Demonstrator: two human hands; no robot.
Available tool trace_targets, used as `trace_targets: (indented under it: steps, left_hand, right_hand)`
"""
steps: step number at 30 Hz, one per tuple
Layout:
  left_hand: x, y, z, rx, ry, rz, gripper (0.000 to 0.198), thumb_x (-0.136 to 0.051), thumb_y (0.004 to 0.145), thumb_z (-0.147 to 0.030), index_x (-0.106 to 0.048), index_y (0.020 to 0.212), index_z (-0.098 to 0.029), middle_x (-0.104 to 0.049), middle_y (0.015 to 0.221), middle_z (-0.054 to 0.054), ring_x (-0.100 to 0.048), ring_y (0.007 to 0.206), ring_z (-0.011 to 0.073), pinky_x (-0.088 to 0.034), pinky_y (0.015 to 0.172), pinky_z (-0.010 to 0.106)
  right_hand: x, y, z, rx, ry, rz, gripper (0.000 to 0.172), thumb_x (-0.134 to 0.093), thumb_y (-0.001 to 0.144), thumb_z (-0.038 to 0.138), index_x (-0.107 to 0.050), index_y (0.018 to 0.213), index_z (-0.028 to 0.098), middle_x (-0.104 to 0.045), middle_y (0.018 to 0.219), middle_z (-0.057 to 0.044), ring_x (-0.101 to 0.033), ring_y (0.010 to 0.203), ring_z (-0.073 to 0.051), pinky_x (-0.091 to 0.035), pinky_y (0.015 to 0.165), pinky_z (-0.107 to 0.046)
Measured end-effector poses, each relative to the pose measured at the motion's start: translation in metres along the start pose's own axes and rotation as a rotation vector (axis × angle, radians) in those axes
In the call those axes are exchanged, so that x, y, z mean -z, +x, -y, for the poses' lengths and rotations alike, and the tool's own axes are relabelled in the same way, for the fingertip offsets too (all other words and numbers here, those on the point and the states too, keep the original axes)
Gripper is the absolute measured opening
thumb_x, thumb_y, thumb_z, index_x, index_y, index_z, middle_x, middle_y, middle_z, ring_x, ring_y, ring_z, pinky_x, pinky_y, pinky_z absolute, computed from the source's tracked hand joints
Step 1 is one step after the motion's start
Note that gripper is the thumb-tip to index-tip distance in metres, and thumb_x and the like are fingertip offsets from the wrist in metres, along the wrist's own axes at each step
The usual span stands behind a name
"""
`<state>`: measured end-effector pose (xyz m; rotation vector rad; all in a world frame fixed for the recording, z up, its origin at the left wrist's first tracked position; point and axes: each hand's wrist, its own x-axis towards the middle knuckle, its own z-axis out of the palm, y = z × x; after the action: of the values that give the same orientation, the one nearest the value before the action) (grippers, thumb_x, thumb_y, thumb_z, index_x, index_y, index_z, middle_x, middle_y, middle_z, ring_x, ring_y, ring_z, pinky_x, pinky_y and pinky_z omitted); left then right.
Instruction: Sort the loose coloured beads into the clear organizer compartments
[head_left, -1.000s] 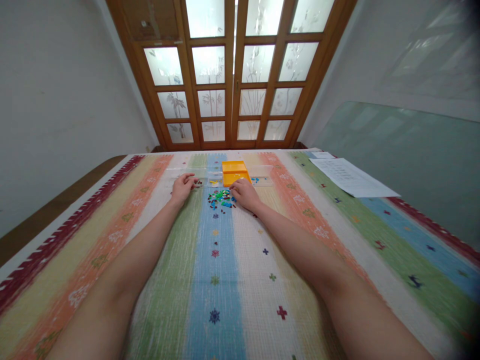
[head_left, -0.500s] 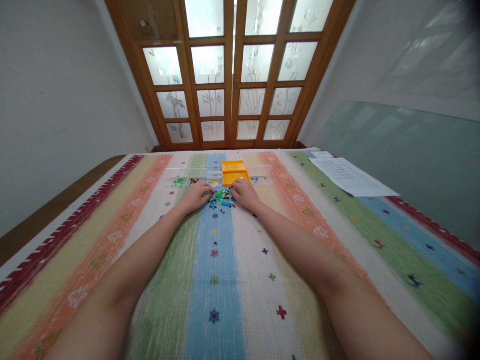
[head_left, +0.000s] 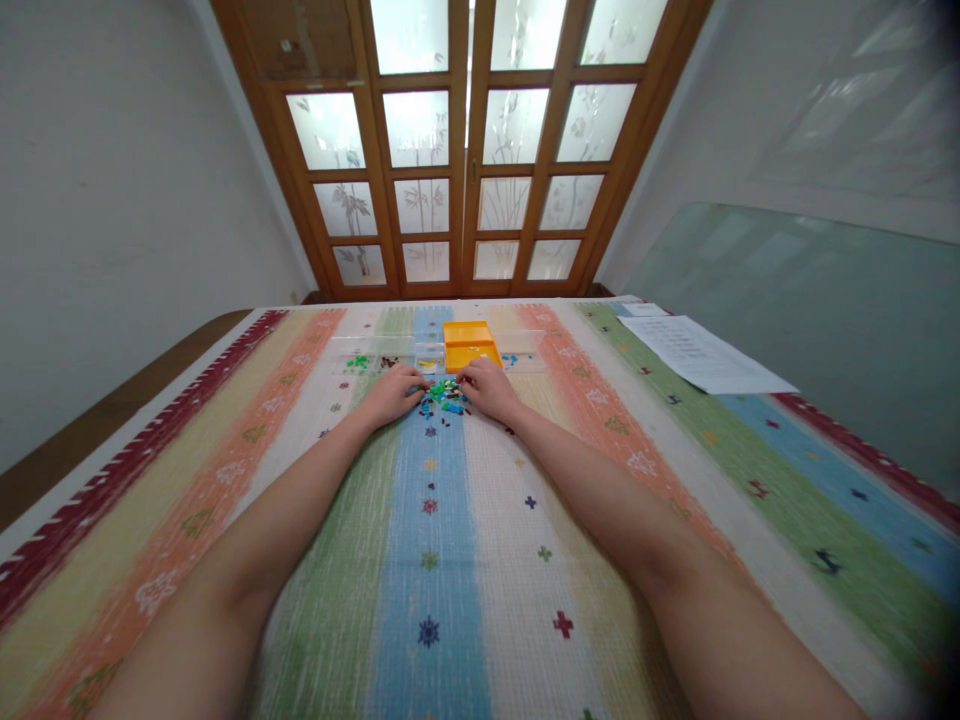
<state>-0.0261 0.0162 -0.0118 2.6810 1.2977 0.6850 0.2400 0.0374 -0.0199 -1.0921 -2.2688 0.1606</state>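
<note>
A loose pile of small toy building bricks (head_left: pixel 446 393), green, blue, white and dark brown, lies on the cloth's blue stripe. At the pile's left edge is my left hand (head_left: pixel 393 393), its fingers bent together and touching the bricks. My right hand (head_left: pixel 487 388) rests at the right edge, fingers curled down to the pieces. Anything between the fingertips of either hand is too small to make out. Right behind the hands stands an open yellow plastic box (head_left: pixel 471 333) with a few small white pieces in it.
Clear plastic trays flank the yellow box, holding green pieces (head_left: pixel 358 362), brown pieces (head_left: pixel 389 361), yellow pieces (head_left: pixel 429 364) and blue pieces (head_left: pixel 514 359). Printed paper sheets (head_left: pixel 701 352) lie at the back right. A striped tablecloth (head_left: pixel 427 540) covers the table; wooden doors (head_left: pixel 465 170) stand beyond.
Almost nothing differs. The fingers of my right hand have shifted very slightly at the pile's edge; my left hand stays in place.
</note>
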Motion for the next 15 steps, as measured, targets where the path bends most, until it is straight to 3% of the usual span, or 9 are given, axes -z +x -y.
trace_targets:
  steps: [7,15]
  left_hand:
    - [-0.0015,-0.0002,0.0012,0.005,0.007,-0.006,0.017,-0.062,0.095,-0.031,-0.078,0.1,-0.026,-0.071,0.105,0.004,-0.06,0.105,0.0236,-0.046,0.1,0.04]
    - [-0.002,-0.0001,0.0022,0.023,0.024,-0.017,0.016,-0.059,0.095,-0.027,-0.075,0.094,-0.024,-0.071,0.103,0.005,-0.061,0.104,0.0238,-0.047,0.098,0.039]
  right_hand:
    - [-0.0014,0.0015,-0.001,0.058,0.015,0.103,0.009,-0.066,0.087,0.019,-0.074,0.089,0.021,-0.069,0.087,-0.004,-0.057,0.089,-0.021,-0.039,0.083,-0.032]
    - [0.0009,0.0022,-0.003,0.073,0.067,0.154,0.014,-0.065,0.082,0.013,-0.073,0.089,0.021,-0.07,0.091,-0.003,-0.057,0.089,-0.021,-0.039,0.083,-0.03]
